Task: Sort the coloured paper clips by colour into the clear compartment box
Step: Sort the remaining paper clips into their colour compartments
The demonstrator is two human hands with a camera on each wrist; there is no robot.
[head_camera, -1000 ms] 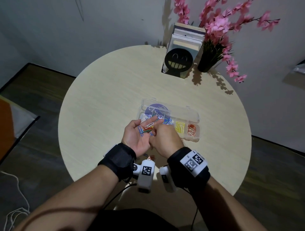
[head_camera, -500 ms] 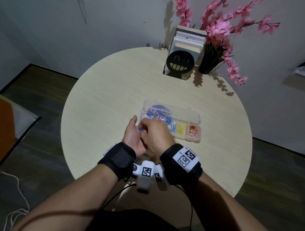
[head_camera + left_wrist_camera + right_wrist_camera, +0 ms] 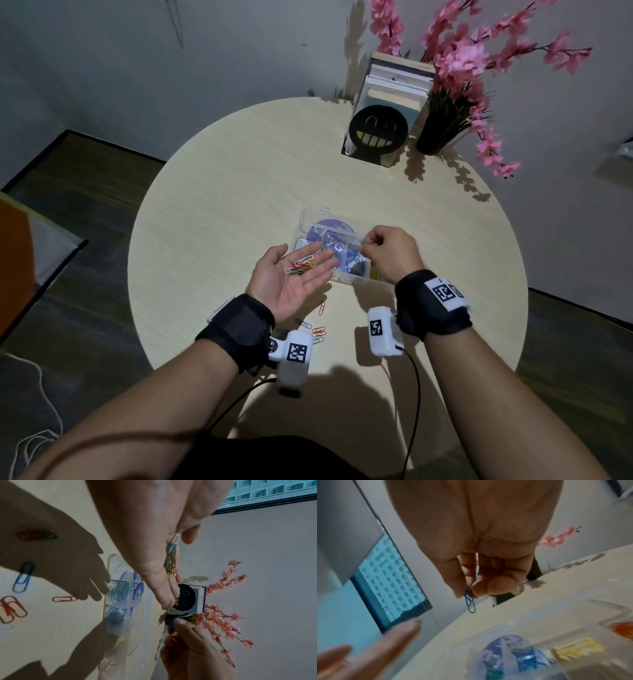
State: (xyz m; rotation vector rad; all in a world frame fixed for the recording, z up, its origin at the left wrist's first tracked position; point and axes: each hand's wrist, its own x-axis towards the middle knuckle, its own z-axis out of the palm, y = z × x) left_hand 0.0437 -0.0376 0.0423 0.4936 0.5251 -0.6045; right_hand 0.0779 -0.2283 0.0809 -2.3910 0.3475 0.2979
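A round table (image 3: 212, 192) bears compartment box (image 3: 337, 219), loose clips (image 3: 319, 331), bookend (image 3: 378, 132), vase (image 3: 436, 133).

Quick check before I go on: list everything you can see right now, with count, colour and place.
Table: one, pale wood, round.
Compartment box: one, clear, table centre, lid open.
Sorted clips: green, blue, yellow, orange groups in separate compartments.
Loose clips: several, mixed colours, table near edge.
Books: a row behind a black smiley bookend.
Vase: one, dark, pink flowers.
Left hand: palm up, mixed clips on it.
Right hand: grip pinching blue clips above box.
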